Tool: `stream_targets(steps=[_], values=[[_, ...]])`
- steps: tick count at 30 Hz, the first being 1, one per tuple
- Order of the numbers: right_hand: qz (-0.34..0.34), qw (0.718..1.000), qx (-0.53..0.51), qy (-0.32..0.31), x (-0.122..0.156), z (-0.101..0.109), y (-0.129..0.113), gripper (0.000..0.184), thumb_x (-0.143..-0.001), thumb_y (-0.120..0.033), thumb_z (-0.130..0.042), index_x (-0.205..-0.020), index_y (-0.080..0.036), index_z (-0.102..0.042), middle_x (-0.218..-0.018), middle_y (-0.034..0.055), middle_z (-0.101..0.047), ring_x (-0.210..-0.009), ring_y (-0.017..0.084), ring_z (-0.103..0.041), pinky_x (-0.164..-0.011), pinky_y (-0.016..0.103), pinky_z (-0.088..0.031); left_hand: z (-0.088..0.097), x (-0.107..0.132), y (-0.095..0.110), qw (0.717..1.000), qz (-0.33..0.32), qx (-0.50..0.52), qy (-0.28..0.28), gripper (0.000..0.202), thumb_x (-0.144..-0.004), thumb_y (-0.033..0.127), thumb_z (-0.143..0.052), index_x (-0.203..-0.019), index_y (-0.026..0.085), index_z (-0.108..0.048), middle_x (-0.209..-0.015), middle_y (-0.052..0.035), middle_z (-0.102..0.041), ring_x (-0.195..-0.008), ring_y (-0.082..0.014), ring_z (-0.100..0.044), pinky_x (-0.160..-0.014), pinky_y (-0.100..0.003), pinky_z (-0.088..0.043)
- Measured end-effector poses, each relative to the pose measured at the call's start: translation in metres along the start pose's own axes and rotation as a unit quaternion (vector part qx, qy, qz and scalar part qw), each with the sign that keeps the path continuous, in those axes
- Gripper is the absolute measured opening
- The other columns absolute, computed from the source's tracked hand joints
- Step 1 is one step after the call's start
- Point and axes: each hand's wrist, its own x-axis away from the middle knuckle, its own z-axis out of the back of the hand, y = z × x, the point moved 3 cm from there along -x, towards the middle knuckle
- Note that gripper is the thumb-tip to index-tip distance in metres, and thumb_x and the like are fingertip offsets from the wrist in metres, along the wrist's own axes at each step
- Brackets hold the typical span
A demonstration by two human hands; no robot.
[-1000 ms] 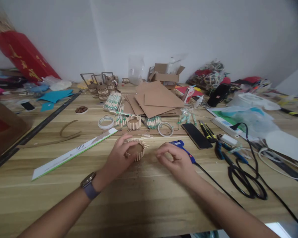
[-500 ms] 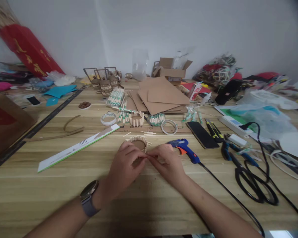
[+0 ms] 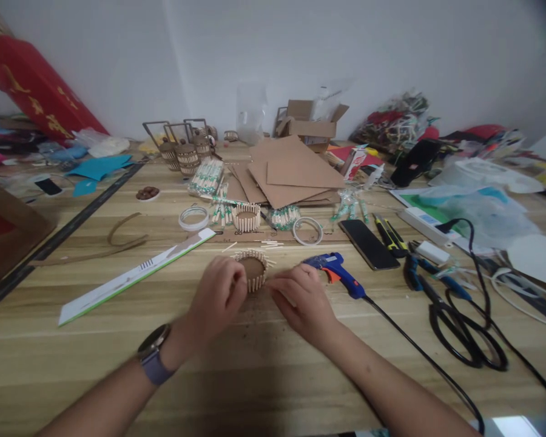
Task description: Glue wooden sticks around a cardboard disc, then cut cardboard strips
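A small round cup of short wooden sticks (image 3: 256,284) around a brown cardboard disc (image 3: 253,267) stands on the table between my hands. At its left side is my left hand (image 3: 218,290), fingers curled in and thumb against them; whether it touches the sticks is hard to see. My right hand (image 3: 303,298) is just right of the cup, its thumb and fingertips pinched together. What either hand holds, if anything, is too small or hidden. Several loose sticks (image 3: 272,244) lie behind the cup. A blue hot glue gun (image 3: 334,267) rests beside my right hand.
Behind stand a second stick cup (image 3: 247,218), tape rolls (image 3: 307,231) and cardboard sheets (image 3: 295,167). To the right lie a phone (image 3: 368,244), yellow cutters (image 3: 390,235), pliers (image 3: 430,276) and a black cable (image 3: 418,346). A white-green strip (image 3: 136,276) lies left.
My hands, whose fingertips met in front of the cup, have moved apart; the left went leftward and its fingers curled in. More of the cup's front shows. The view has shifted slightly.
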Motion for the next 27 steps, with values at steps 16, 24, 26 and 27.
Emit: stream_targets(steps=[16,24,26,27], values=[[-0.076,0.977,0.075,-0.184,-0.022,-0.028,0.018,0.039,-0.082,-0.031,-0.077,-0.118,-0.022,-0.066,-0.126,0.0119,-0.067,-0.123,0.033,-0.052,-0.104,0.051,-0.034,-0.006,0.017,-0.080,0.988,0.128,-0.091,-0.003,0.027,-0.096,0.025,-0.030,-0.071,0.028,-0.035,-0.064,-0.0009,-0.050,-0.062,-0.0229,-0.051,-0.060,-0.036,-0.041],[-0.071,0.966,0.041,-0.245,-0.031,-0.036,0.000,0.024,-0.088,-0.015,-0.068,-0.108,-0.027,-0.071,-0.118,0.0041,-0.072,-0.127,0.030,-0.050,-0.112,0.058,-0.019,-0.004,0.020,-0.090,0.988,0.101,-0.111,-0.016,0.036,-0.099,0.039,-0.042,-0.068,0.023,-0.051,-0.070,-0.0027,-0.058,-0.075,-0.0231,-0.057,-0.075,-0.039,-0.050],[-0.060,0.969,0.041,-0.234,-0.024,-0.022,-0.006,0.023,-0.090,-0.017,-0.065,-0.110,-0.027,-0.070,-0.121,0.0045,-0.071,-0.127,0.030,-0.049,-0.111,0.057,-0.020,-0.006,0.020,-0.094,0.988,0.095,-0.121,-0.008,0.027,-0.099,0.039,-0.043,-0.096,0.019,-0.062,-0.101,-0.0113,-0.067,-0.102,-0.0280,-0.061,-0.090,-0.046,-0.051],[-0.053,0.973,0.047,-0.219,-0.019,-0.012,-0.008,0.019,-0.091,-0.019,-0.064,-0.107,-0.027,-0.070,-0.121,0.0047,-0.071,-0.127,0.030,-0.050,-0.110,0.056,-0.021,-0.009,0.020,-0.096,0.988,0.086,-0.125,-0.012,0.031,-0.099,0.038,-0.043,-0.113,0.016,-0.060,-0.120,-0.0167,-0.063,-0.118,-0.0306,-0.057,-0.099,-0.049,-0.048]])
